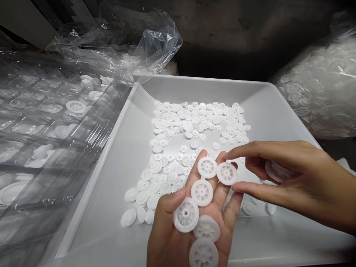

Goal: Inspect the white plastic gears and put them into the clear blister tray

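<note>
Over the white tray (108, 178), left hand (213, 212) spread beneath six spoked plastic gears (202, 193); right hand (294, 174) curled round another gear (278, 171). Palm tilt could spill the six.

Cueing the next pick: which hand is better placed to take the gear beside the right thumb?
Probably right: the right hand has thumb and index finger either side of that gear, though it also holds another gear. The left hand supports six gears.
</note>
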The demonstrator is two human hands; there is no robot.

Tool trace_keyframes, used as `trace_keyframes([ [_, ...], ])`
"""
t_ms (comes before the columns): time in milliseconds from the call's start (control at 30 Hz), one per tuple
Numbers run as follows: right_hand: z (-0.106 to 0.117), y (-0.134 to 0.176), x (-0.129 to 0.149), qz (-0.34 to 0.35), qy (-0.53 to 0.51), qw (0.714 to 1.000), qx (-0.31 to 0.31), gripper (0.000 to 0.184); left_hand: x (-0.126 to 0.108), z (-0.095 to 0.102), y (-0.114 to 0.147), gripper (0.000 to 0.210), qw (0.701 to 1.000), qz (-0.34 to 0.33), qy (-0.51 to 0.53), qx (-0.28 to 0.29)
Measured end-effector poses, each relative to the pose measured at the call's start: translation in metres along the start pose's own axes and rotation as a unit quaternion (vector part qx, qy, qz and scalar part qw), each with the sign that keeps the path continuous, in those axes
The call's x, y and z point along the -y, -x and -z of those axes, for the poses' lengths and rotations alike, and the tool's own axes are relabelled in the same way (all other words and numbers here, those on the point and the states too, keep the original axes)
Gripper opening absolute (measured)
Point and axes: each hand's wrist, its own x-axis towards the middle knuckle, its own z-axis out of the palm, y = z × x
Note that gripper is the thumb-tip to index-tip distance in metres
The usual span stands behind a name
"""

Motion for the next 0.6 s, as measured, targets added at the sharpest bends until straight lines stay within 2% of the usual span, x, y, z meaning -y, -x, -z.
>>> trace_keyframes([
  [133,0.004,-0.001,0.001,-0.003,-0.026,1.000,-0.006,0.030,-0.002,-0.005,0.005,0.063,1.000,-0.011,0.002,-0.001],
  [333,0.010,0.002,0.005,0.014,0.051,0.994,-0.096,0.022,-0.002,-0.003,0.003,0.076,0.999,0.004,0.028,-0.019],
  [600,0.012,0.003,0.003,0.000,0.051,0.994,-0.101,0.013,-0.002,-0.003,0.001,0.079,0.999,0.013,0.033,-0.019],
])
